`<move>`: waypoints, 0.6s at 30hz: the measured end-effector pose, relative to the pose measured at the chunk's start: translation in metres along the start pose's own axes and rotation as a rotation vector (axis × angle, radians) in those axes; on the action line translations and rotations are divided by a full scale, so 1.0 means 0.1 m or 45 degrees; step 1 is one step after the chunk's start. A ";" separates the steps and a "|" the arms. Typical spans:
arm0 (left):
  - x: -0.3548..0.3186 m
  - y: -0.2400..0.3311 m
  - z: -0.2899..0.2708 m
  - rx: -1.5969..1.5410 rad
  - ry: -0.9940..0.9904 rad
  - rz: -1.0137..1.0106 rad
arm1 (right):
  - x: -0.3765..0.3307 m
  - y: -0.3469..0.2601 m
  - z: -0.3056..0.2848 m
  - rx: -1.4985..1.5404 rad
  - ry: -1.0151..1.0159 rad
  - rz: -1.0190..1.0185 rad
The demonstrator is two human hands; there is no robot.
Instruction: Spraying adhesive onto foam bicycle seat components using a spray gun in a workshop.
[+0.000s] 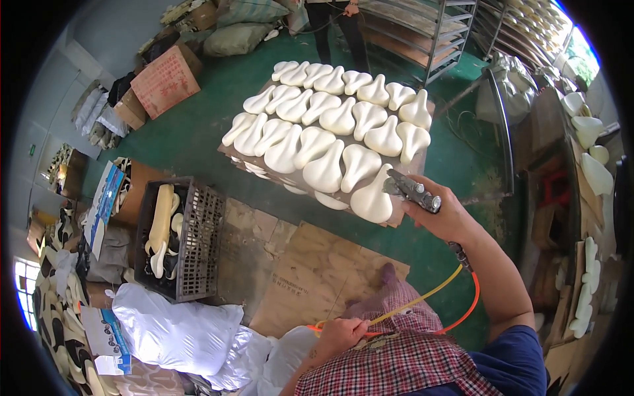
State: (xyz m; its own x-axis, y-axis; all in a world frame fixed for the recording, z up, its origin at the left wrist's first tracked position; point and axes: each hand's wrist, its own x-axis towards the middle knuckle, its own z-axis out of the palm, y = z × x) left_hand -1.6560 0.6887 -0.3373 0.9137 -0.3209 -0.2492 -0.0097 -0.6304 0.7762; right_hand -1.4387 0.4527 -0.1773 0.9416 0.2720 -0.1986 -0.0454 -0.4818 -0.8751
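My right hand (444, 212) is closed around a metal spray gun (416, 190). The gun's nozzle end is over a cream bicycle saddle pad (372, 200) at the near right corner of a brown board (229, 153). Several more cream pads of the same kind lie in rows across that board. From the gun, a yellow hose (426, 297) and an orange hose (474, 305) loop down toward my body. Low in front of my checked apron, my left hand (340, 334) is closed on the hoses.
To the left stands a black plastic crate (201, 237) with saddle parts in it. White sacks (175, 323) lie nearer me, beside flattened cardboard (297, 270). A person (337, 33) stands beyond the board, by a metal rack (449, 39). A shelf with pads (588, 132) lines the right.
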 end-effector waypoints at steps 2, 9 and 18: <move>0.07 0.06 0.03 0.031 -0.010 -0.008 | 0.02 0.06 -0.09 -0.080 -0.011 -0.099; 0.66 0.62 0.07 -0.015 -0.090 0.017 | 0.36 0.45 -0.61 -0.030 0.008 -0.119; 1.25 0.89 0.39 -0.065 -0.144 0.007 | 0.58 0.87 -1.70 0.046 0.426 0.049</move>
State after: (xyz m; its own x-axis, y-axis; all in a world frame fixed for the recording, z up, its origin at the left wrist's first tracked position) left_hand -1.5582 0.5649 -0.3219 0.8621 -0.4037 -0.3063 0.0087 -0.5926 0.8055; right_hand -1.3310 0.2848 -0.1896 0.9960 -0.0373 -0.0808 -0.0889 -0.4548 -0.8862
